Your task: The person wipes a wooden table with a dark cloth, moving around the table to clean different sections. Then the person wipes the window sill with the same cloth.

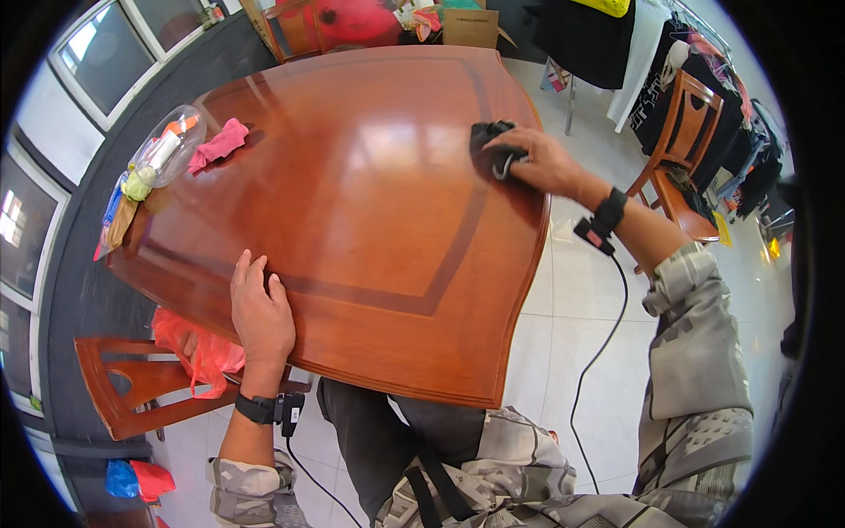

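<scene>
A polished reddish-brown wooden table (370,231) with a darker inlaid band stretches out before me. My right hand (538,162) grips a crumpled black cloth (485,142) on the tabletop, close to the right edge. Part of that bundle hides under my fingers, and a pale curved strip shows at its lower side. Resting on the near left edge of the table, my left hand (263,310) has its fingers a little apart and holds nothing. A pink cloth (221,143) lies farther off on the left, beside a clear plastic container (191,125).
Several packaged items (125,204) line the table's left edge. A wooden chair (158,389) with a red plastic bag (198,353) stands at the near left. Another chair (680,158) and hanging clothes (700,86) are on the right. A cable (584,369) trails from my right wrist.
</scene>
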The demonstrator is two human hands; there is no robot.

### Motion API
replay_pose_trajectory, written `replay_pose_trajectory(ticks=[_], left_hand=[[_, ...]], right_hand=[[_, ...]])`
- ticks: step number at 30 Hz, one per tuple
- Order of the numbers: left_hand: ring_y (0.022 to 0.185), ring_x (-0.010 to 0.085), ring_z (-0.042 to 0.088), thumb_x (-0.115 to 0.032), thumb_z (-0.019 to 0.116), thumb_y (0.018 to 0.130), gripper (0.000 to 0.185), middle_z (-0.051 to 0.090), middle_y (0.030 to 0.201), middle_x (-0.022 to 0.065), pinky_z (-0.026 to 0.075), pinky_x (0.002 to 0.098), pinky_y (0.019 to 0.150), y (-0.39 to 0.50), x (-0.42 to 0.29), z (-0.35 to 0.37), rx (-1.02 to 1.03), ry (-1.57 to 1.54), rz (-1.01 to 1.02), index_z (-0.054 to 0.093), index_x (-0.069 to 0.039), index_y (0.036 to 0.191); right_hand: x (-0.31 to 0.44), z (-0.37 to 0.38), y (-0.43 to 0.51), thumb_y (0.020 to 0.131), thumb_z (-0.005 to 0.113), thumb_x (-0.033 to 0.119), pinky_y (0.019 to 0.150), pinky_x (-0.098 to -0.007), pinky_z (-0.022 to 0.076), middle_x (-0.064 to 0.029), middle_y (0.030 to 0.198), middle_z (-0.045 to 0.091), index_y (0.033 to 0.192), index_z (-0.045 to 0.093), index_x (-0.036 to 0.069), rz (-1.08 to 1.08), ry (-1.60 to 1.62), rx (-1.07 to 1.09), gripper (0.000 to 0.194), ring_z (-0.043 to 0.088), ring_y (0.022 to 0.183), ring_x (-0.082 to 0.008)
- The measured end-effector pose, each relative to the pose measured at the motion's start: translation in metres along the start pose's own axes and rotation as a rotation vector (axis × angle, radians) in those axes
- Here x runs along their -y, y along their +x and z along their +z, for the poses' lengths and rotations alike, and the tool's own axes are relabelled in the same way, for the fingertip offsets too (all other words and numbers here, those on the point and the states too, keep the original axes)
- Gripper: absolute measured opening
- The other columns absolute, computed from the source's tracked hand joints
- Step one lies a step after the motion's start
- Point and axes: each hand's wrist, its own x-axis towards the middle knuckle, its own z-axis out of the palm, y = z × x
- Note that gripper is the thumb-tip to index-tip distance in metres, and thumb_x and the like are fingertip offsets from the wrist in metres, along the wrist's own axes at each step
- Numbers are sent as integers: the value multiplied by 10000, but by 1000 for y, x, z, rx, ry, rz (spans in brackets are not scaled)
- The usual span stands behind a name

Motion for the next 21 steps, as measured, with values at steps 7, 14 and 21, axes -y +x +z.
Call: replay_pose_trajectory(ticks=[7,14,21], left_hand=[[1547,446,557,-137,608,1136,397,583,1697,257,456,516,1300,0,0,-1,-2,14,28,690,60,1471],[1561,455,539,-138,585,1147,406,561,1711,272,439,523,1313,0,-1,-3,23,22,20,683,71,1481],[1556,449,544,-139,578,1151,409,566,1712,257,440,520,1311,-1,-1,-3,15,32,28,682,76,1482]], right_hand=[[115,19,-96,825,809,27,1367,-553,419,-150,1392,786,1330,828,115,-373,229,234,514,664,1434,-399],[140,22,-113,793,863,7,1334,-562,449,-182,1450,747,1351,811,112,-429,338,344,571,600,1491,-464],[38,8,-51,848,778,-20,1194,-502,549,-206,1312,786,1295,822,86,-298,119,23,461,705,1321,-429]])
